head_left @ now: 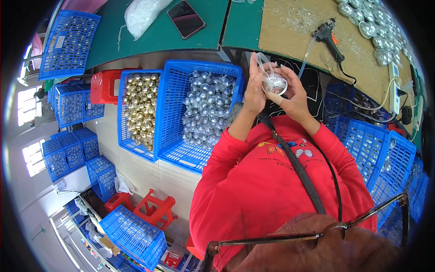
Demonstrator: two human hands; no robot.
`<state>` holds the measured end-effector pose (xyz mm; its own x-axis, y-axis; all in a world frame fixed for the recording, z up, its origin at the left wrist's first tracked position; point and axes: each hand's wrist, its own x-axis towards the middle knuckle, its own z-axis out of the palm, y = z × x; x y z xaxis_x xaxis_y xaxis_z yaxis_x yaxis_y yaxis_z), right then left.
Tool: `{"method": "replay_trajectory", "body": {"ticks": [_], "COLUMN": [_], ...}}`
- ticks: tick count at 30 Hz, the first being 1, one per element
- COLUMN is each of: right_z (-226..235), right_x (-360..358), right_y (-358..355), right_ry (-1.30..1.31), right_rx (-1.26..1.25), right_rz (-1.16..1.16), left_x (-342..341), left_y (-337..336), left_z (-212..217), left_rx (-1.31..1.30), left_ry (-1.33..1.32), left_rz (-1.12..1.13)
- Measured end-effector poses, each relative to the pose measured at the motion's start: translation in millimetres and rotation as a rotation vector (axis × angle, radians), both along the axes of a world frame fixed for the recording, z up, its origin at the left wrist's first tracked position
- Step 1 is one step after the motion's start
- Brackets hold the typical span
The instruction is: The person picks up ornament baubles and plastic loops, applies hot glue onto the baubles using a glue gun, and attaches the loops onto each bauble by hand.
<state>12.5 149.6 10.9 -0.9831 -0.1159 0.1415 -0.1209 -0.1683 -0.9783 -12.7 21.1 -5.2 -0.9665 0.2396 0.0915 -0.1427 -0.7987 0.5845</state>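
Note:
Between my two hands is a shiny silver ball-shaped ornament (274,84) with a rounded rim and small dark dots or holes on its face. A translucent ribbon loop (261,60) rises from it beside my left fingers. My left hand (255,90) supports the ornament from its left, fingers pointing up. My right hand (293,93) curls round the other side, its thumb across the lower edge. The hands hide part of the ornament. Beyond them, a dark glue gun (327,38) lies on the brown board (290,34), untouched.
Left of me, a blue crate (199,68) holds silver balls and a narrower one (120,113) holds gold balls. A phone (186,19) and a white plastic bag (144,16) lie on the green table (106,43). Silver pieces (378,31) and a power strip (394,90) are at right.

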Motion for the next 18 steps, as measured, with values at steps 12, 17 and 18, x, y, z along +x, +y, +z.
{"method": "replay_trajectory", "body": {"ticks": [12,17,18], "right_z": [-9.4,24.6,30.8], "right_x": [-2.8,-15.9,-22.8], "right_y": [-3.1,22.5,27.6], "right_ry": [-0.091,-0.129,-0.082], "right_rx": [0.092,0.243,0.244], "right_rz": [0.164,0.233,0.184], "left_x": [4.0,23.1,27.4], "left_y": [-24.5,-94.8,-112.9], "left_z": [-11.8,-64.9,-79.5], "left_rx": [-0.355,-0.377,-0.389], "left_ry": [-0.14,-0.278,-0.327], "left_rz": [0.059,0.349,0.406]}}
